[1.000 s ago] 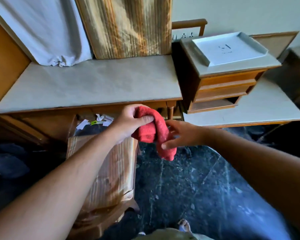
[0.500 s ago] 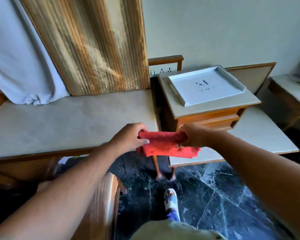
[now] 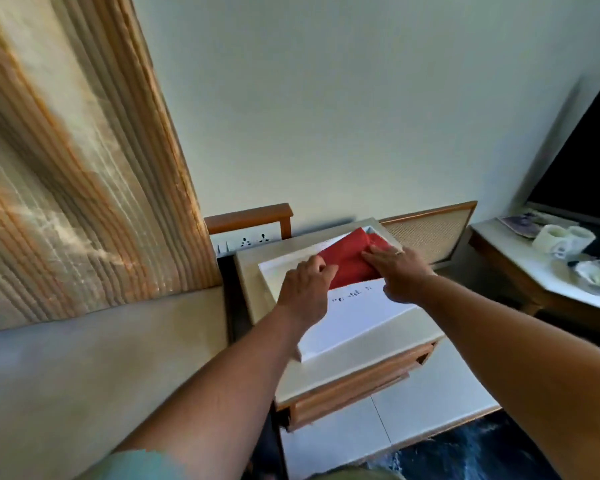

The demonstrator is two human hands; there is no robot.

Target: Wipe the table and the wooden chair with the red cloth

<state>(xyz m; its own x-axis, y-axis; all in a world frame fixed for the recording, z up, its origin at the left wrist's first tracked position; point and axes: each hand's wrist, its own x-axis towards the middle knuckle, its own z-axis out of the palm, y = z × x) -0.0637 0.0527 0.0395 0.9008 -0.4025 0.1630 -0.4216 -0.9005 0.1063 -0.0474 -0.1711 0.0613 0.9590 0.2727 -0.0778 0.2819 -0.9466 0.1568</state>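
At the far left hangs a ribbed curtain (image 3: pixel 77 161) in cream and orange stripes, its folds blurred and cut off by the edge. Below it runs a pale, smooth table (image 3: pixel 84 368), matte like stone. The left hand (image 3: pixel 305 289) lies palm down with its fingers curled loosely at the near edge of the red cloth (image 3: pixel 349 259); whether it pinches the fabric cannot be told. The cloth is soft and folded, lying in a shallow white square tray (image 3: pixel 357 323) that carries small dark marks too blurred to read. The tray sits on a light-topped wooden cabinet (image 3: pixel 354 382). The right hand (image 3: pixel 400 271) presses flat and spread on the cloth. At far right, mugs (image 3: pixel 561 239) stand blurred on a side table (image 3: pixel 534 271).
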